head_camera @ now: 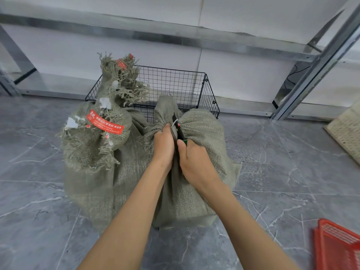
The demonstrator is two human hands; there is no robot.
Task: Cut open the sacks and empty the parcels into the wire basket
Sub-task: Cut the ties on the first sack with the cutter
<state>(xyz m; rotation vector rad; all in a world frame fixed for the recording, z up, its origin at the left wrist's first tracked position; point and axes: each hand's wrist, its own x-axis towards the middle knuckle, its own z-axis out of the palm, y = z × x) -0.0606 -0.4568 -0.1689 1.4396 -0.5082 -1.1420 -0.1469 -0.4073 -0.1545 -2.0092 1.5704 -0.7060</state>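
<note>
Grey marble-look tile floor (pixel 272 152), galvanised shelving frame (pixel 175 38) against a white wall. Black wire basket (pixel 175 82) sits on the floor at the foot of the frame, along the floor's far edge. No parcels visible through its mesh, though the lower part is hidden behind the sacks. Two green woven sacks stand on the floor just in front of it. The second sack (pixel 91 145), on the left with a red label and frayed top, has a bunched neck and looks unopened; can't see its tie. The near sack (pixel 202 133) is centre, touching the other one. Left hand (pixel 163 145) has its fingers curled round the near sack's gathered neck, holding it up. Right hand (pixel 196 162) is wrapped round a green-handled cutter (pixel 184 141), dark blade up against the white tie (pixel 174 122) at the neck. Can't tell if the tie is cut through; it looks intact. Red crate (pixel 339 246) is at the floor's near right corner, a woven panel (pixel 346 131) at the right edge. Progress call: early, first cut in hand. Remaining: sever this tie, tip the parcels into the basket, then repeat on the second sack. Watch the blade, since the left fingers are right beside it.
</note>
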